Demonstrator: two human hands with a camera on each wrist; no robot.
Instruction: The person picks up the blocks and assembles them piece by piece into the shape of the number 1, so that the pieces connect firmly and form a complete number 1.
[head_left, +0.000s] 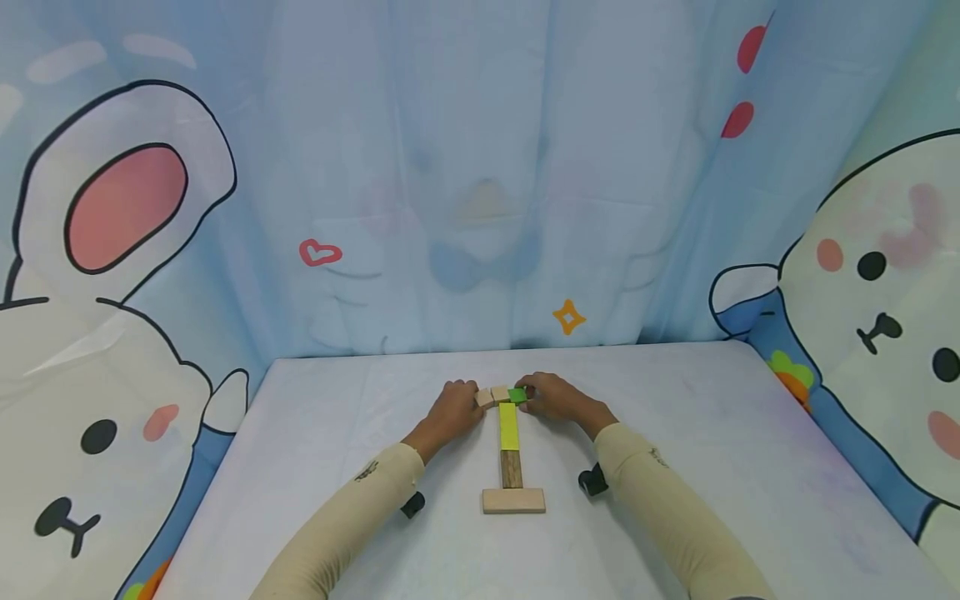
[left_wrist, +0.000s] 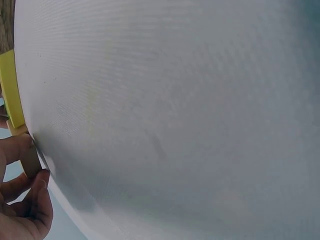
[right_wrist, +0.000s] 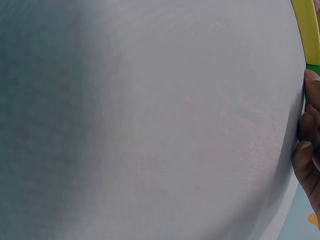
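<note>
In the head view, a short row of blocks lies across the top of a yellow block. My left hand pinches the leftmost plain wooden block between thumb and fingers, which the left wrist view also shows at its edge. Beside that block sits another plain wooden block, then a green block at the right end. My right hand holds the green block by its right side; the right wrist view shows only a sliver of green by the fingertips.
Below the yellow block, a dark brown block continues the line down to a wide light wooden block. All lie on a white-covered table. A blue printed curtain hangs behind the table's far edge.
</note>
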